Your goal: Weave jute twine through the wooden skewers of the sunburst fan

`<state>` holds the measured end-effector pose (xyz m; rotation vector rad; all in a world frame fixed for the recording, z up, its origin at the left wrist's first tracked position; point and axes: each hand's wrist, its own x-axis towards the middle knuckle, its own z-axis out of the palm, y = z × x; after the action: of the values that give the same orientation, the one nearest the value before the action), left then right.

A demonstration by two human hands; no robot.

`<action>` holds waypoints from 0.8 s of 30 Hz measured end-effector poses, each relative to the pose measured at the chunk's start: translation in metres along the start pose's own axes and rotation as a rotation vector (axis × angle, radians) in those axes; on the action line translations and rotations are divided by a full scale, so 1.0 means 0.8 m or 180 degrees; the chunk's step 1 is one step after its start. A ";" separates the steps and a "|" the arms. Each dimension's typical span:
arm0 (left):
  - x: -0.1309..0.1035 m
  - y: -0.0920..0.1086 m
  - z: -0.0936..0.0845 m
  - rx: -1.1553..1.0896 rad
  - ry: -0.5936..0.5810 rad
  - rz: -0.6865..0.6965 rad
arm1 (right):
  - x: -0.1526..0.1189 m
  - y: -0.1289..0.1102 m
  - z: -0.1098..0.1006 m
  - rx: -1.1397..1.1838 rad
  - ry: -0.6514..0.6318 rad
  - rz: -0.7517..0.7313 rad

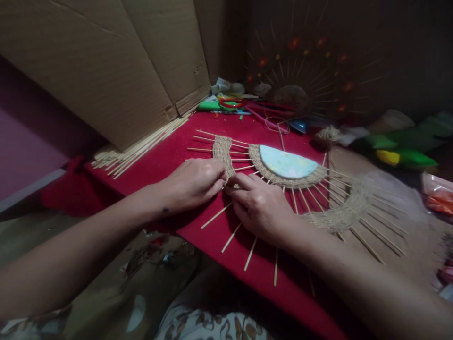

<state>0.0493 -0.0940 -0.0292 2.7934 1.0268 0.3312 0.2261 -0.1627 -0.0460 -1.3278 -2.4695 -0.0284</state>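
A half-round weaving of wooden sticks and twine lies on the red cloth, with a pale blue half-disc [288, 162] at its core. Sticks fan out from an inner twine ring [255, 158] through an outer woven twine band [222, 148]. My left hand [201, 182] is closed, pinching the band on its left stretch. Right beside it, my right hand [260, 203] is also closed, its fingertips on the same band. Both sets of fingertips nearly meet and partly hide the band. On the right side the band [339, 215] shows past my right wrist.
The red cloth [155, 165] covers the table. Loose sticks [141, 146] lie by a large cardboard sheet [106, 61]. Red-handled scissors [231, 102], a twine ball [327, 134] and green packets [406, 156] sit behind. A finished-looking sunburst piece [293, 94] stands in the dark background.
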 end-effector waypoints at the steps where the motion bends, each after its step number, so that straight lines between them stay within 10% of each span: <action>1: -0.001 0.000 0.000 -0.0035 0.0039 -0.0022 | 0.000 0.000 0.000 -0.0017 0.0002 -0.0004; 13: -0.012 -0.002 -0.013 -0.0714 0.0978 -0.1021 | 0.001 -0.001 -0.004 -0.0027 -0.0086 0.0022; 24: -0.042 -0.005 0.017 -0.0156 0.0576 0.0153 | -0.009 0.007 -0.006 0.0617 0.0645 0.0129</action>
<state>0.0252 -0.1140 -0.0488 2.7882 0.9732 0.6166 0.2357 -0.1665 -0.0446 -1.2279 -2.2149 0.0804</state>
